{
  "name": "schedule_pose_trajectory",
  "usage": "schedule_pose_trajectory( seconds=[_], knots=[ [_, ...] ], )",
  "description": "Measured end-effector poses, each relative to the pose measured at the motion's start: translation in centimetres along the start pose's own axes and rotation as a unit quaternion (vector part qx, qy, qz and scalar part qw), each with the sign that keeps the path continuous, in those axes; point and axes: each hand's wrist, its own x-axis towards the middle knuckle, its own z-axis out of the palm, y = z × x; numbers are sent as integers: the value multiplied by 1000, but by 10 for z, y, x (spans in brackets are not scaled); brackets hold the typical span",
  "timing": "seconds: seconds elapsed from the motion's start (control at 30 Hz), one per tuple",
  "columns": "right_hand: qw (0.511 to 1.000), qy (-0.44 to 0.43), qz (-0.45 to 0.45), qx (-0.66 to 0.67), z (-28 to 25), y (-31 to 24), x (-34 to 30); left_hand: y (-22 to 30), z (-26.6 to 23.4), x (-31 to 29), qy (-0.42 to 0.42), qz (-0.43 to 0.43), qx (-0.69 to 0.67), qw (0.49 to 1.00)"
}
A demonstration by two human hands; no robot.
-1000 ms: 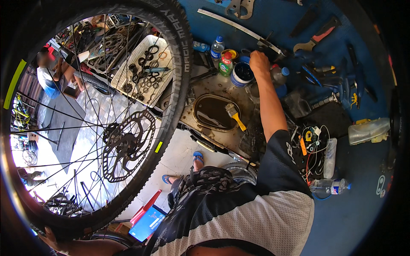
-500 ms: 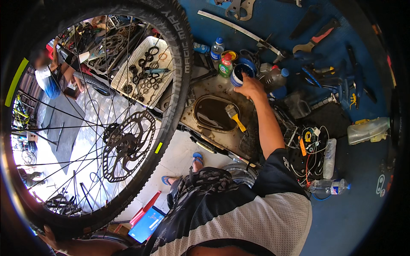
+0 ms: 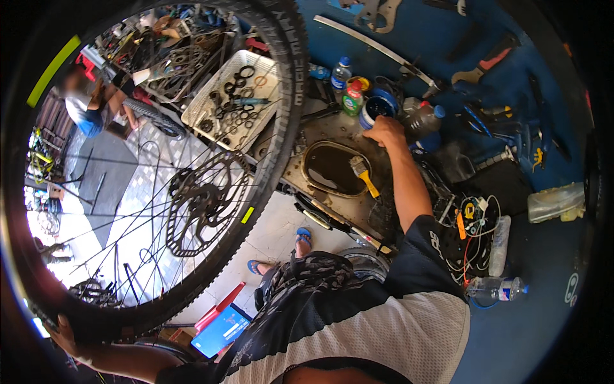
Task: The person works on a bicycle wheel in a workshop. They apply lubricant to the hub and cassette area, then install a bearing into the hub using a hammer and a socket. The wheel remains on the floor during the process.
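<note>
R hand (image 3: 386, 131) pulls back, tub (image 3: 367, 120) now just ahead, can't tell if gripped; L hand (image 3: 66, 337) holds tyre (image 3: 105, 318) above, prob. steadying it.

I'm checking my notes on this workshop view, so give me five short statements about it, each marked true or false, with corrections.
1. The left hand is at the tyre. True.
2. The right hand is inside the white crate. False: it is at the tub.
3. A rotor shows at the middle of the wheel. True.
4. The brush has a red handle. False: its handle is yellow.
5. The green bottle has a blue cap. False: its cap is red.
6. The brush is at the right edge of the basin. True.
</note>
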Motion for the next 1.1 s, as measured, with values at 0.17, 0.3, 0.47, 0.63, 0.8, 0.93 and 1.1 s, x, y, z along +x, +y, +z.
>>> schedule_pose_trajectory(
  seconds=[0.17, 0.3, 0.47, 0.63, 0.8, 0.93, 1.1],
  knots=[
    [1000, 1, -8, 22, -2, -1, -3, 9, 4, 5, -20, 6, -38, 999],
    [999, 17, 0, 32, 2, -2, -3, 19, 12, 5, -33, 1, -67, 997],
    [999, -33, 11, 37, 5, 3, 7, 28, 24, 1, -51, -14, -87, 995],
    [997, -31, 15, 63, 10, 8, 21, 27, 35, 0, -32, -14, -100, 994],
    [989, 66, 64, 118, 4, -4, -6, 40, 40, -3, -92, 16, -70, 993],
    [924, 218, -131, 286, -2, -25, -97, 52, 50, -6, -131, 46, -91, 986],
    [791, 191, -397, 424, 31, -75, -272, 62, 61, -6, -158, 16, -125, 979]
  ],
)
